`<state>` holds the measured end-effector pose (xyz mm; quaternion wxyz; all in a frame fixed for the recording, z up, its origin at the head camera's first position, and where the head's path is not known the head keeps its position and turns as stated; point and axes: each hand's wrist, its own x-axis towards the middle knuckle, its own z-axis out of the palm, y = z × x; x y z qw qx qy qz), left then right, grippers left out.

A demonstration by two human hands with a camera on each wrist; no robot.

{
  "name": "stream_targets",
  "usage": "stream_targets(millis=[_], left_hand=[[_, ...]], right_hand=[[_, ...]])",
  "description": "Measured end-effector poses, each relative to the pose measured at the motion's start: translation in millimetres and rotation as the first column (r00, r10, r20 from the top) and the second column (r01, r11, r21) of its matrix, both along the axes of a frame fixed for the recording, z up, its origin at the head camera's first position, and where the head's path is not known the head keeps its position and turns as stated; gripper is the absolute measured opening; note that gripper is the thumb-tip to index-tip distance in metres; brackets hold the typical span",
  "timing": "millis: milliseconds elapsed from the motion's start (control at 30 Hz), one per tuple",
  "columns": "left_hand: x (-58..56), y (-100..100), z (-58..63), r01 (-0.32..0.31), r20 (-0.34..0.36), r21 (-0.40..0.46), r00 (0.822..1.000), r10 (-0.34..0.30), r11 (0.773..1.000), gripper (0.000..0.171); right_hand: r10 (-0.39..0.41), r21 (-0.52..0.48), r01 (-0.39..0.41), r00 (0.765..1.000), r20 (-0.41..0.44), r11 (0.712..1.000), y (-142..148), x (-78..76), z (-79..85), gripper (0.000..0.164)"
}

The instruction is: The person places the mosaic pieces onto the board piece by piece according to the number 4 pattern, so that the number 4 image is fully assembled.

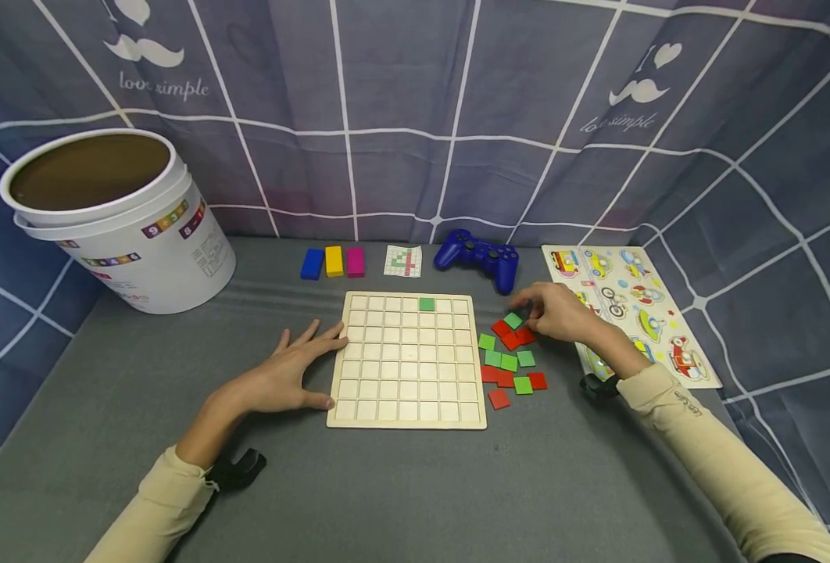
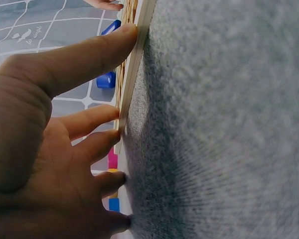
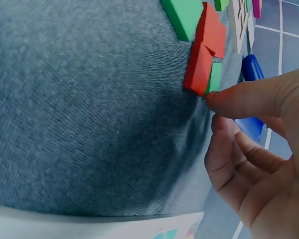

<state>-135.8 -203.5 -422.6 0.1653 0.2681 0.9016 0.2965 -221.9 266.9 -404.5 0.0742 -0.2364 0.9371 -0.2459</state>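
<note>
My left hand (image 1: 295,375) has its fingers spread along the left edge of a pale wooden grid board (image 1: 387,356). Its thumb and fingertips touch that edge, as the left wrist view also shows. One green tile (image 1: 426,304) sits in a top-row square of the board. My right hand (image 1: 563,311) is at the upper right of a loose group of red and green tiles. There, its thumb tip is at a green tile (image 3: 215,77) lying beside red tiles (image 3: 199,69). Thumb and forefinger are slightly apart, with no tile visibly lifted.
Behind the board lie blue (image 1: 312,264), yellow (image 1: 334,261) and magenta blocks (image 1: 355,262), a small printed grid card (image 1: 403,261) and a blue game controller (image 1: 478,258). A white bucket (image 1: 169,258) stands at the back left. A picture puzzle board (image 1: 657,313) is under the right forearm.
</note>
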Motion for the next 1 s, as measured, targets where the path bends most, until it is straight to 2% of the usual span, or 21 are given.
stream_targets(millis=[200,400,667,833,1000], left_hand=[[0.1,-0.5,-2.5,0.008,-0.004,0.006,1.0,-0.008,1.0,0.096],[0.0,-0.1,-2.0,0.009,-0.002,0.011,1.0,-0.009,1.0,0.097],[-0.5,-1.5,-0.5,0.009,-0.003,-0.002,1.0,-0.009,1.0,0.097],[-0.3,-1.5,-0.4,0.013,-0.003,0.002,1.0,-0.013,1.0,0.096],[-0.4,-1.1,-1.3,0.016,-0.001,0.006,1.0,-0.016,1.0,0.097]], right_hand=[[0.034,-0.009,-0.034,0.999,-0.035,0.999,-4.7,-2.6,-3.1,0.039],[0.054,0.01,-0.054,0.998,-0.034,0.998,-10.2,-4.5,-5.1,0.037],[0.031,0.084,-0.02,0.992,-0.123,0.996,-15.4,-4.0,-7.0,0.027],[-0.005,0.058,0.013,0.991,-0.135,0.998,-16.2,-6.4,-9.6,0.024],[-0.006,0.01,0.008,0.988,-0.157,1.0,-16.8,-6.6,-12.2,0.025]])
